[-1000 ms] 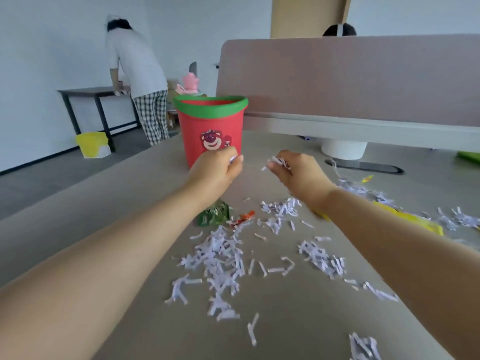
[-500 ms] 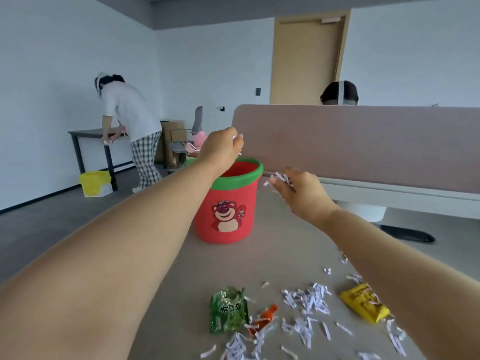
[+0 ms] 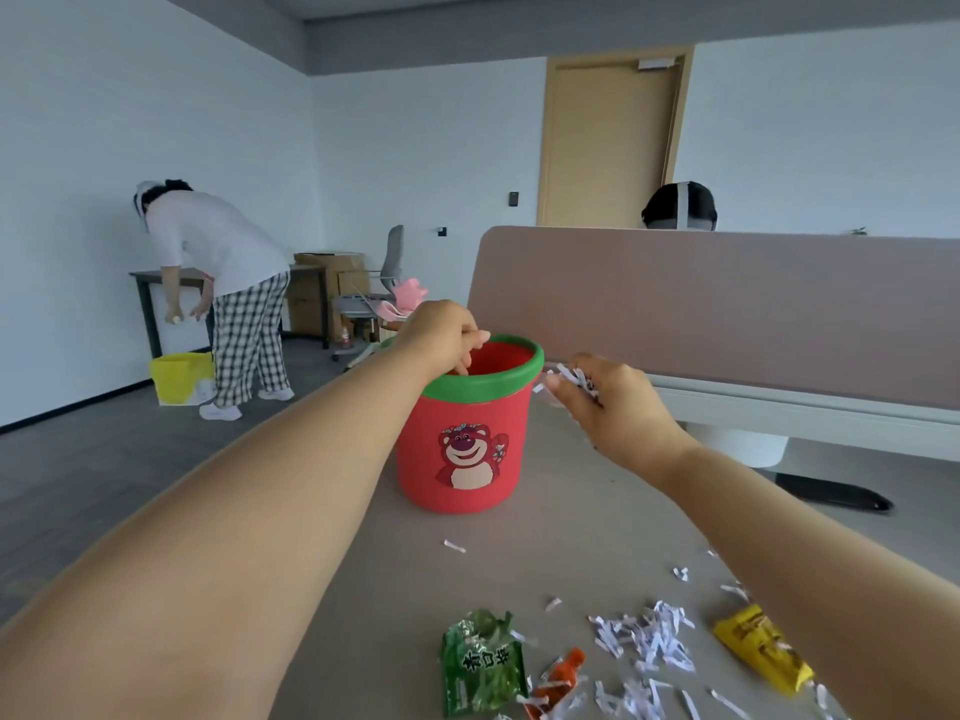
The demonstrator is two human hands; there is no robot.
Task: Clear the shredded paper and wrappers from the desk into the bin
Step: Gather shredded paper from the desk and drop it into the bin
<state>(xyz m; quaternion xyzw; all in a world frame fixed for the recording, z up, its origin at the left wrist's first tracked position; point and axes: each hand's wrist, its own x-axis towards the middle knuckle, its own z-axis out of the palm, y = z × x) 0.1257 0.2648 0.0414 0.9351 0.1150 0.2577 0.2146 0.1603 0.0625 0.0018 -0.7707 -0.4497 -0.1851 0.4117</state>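
A red bin (image 3: 462, 449) with a green rim and a bear picture stands on the desk (image 3: 582, 517). My left hand (image 3: 441, 335) hangs over the bin's mouth, fingers pointing down into it; I see no paper in it. My right hand (image 3: 608, 402) is just right of the rim, closed on a clump of shredded paper (image 3: 574, 379). More shredded paper (image 3: 644, 641) lies near the front edge with a green wrapper (image 3: 480, 662), an orange wrapper (image 3: 561, 678) and a yellow wrapper (image 3: 758, 646).
A pink divider panel (image 3: 727, 304) runs along the desk's far side, with a person's head behind it. Another person (image 3: 223, 283) bends at a dark table on the left, beside a yellow bin (image 3: 182, 376) on the floor.
Both hands rose from the paper pile to the bin. The left hand moved over the bin's mouth and its fingers now point down. The right hand came up beside the rim, still holding paper.
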